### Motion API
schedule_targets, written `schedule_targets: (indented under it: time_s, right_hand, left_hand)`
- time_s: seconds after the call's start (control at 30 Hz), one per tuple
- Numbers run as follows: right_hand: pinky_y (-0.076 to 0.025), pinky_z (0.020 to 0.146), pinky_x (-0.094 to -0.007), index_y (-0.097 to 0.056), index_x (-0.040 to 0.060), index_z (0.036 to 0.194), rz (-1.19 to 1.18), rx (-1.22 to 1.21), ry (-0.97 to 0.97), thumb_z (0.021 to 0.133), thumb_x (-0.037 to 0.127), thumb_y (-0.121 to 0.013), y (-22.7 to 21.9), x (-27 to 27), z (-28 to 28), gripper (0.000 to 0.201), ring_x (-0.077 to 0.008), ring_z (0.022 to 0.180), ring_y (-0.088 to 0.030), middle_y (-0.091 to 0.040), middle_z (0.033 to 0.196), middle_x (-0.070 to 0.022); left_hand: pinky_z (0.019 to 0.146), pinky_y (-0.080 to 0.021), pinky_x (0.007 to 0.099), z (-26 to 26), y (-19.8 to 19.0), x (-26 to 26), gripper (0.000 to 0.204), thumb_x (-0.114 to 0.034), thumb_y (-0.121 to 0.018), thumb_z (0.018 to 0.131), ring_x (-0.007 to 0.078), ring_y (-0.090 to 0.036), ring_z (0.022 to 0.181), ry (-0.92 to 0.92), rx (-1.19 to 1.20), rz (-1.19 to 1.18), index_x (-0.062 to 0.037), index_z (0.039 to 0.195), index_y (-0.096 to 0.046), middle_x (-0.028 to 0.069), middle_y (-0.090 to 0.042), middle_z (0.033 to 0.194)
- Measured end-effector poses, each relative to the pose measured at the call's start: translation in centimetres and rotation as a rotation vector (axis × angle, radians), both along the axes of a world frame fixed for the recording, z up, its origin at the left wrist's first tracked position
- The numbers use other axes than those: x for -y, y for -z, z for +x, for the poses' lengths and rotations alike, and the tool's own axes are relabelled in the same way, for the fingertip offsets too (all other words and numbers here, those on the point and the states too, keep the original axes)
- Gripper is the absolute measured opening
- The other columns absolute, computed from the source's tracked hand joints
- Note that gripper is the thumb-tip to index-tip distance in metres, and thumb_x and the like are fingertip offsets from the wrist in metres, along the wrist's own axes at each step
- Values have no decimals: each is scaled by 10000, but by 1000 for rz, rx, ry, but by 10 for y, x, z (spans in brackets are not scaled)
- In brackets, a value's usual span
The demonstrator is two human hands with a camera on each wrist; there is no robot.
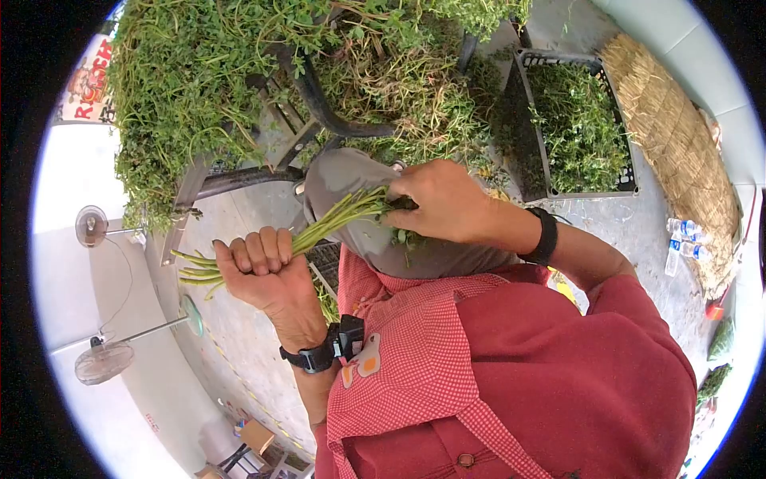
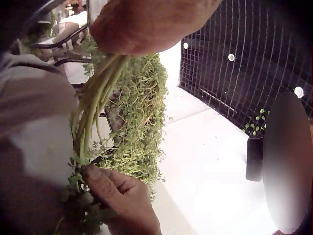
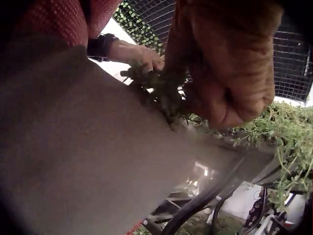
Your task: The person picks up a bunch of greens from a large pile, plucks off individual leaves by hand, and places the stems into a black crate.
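Observation:
My left hand point(image 1: 267, 267) curls its fingers round a bundle of long green stems point(image 1: 331, 222), whose cut-looking ends stick out to the left of the fist. At the leafy end, over the grey-clad knee, my right hand point(image 1: 447, 199) holds the bundle between thumb and fingers. In the left wrist view the right thumb and fingertips pinch close to the leaves, below the left hand point(image 2: 151, 27). Dark green leaves point(image 3: 164, 90) hang beside the right hand point(image 3: 230, 63) in the right wrist view; its palm side is hidden.
A large heap of leafy greens point(image 1: 183, 96) lies ahead on a dark-framed support point(image 1: 319, 104). At right stands a black crate point(image 1: 550, 194) with greens inside. Beyond it are a woven straw mat roll point(image 1: 662, 120) and plastic bottles point(image 1: 686, 239). Fans point(image 1: 104, 363) stand at left.

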State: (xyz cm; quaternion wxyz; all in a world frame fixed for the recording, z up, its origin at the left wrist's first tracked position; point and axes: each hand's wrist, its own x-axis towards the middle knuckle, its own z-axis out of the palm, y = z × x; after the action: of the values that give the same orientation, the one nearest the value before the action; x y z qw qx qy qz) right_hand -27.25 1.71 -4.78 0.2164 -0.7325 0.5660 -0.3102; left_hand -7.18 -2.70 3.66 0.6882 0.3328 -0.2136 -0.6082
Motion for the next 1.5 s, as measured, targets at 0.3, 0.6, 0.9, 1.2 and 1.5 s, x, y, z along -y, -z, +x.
schedule_targets:
  time_s: [0.3,0.6,0.9,1.2,1.5]
  right_hand:
    - [-457,541,-355,-644,8,803,-84,253,-30,707,136,-632,11,15,-9,160,-270,548,-575,-578,657,-155]
    - [-242,361,-202,-591,50,814,745,1176,28,805,179,-578,9,16,-42,131,-34,418,-366,-575,653,-9]
    - [-241,374,-224,-557,110,652,798,1158,-5,844,476,-574,9,-2,-24,413,-34,410,-340,-420,500,61]
    - [-237,383,-212,-663,30,902,542,1017,-159,791,353,-687,6,4,5,343,-20,454,-355,-463,588,70]
    - [-268,406,-197,-610,29,961,601,1421,121,888,190,-520,-12,9,17,198,-28,528,-420,-538,654,23]
  left_hand:
    - [398,-134,257,7,7,-1,479,-305,-372,949,102,-129,417,107,-64,-21,-176,508,-236,-47,-161,456]
    - [398,-136,257,14,7,3,486,-330,-348,956,108,-130,417,-8,-92,34,-176,514,-220,-43,-149,464]
    - [417,-168,264,30,13,14,480,-324,-350,952,116,-145,431,-34,-213,35,-175,516,-217,-38,-150,474]
    - [414,-165,269,26,8,14,494,-337,-344,949,121,-131,431,-63,-260,60,-174,508,-191,-37,-139,468]
    - [414,-181,274,22,18,10,487,-345,-344,947,126,-146,434,52,-285,40,-172,516,-197,-34,-143,472]
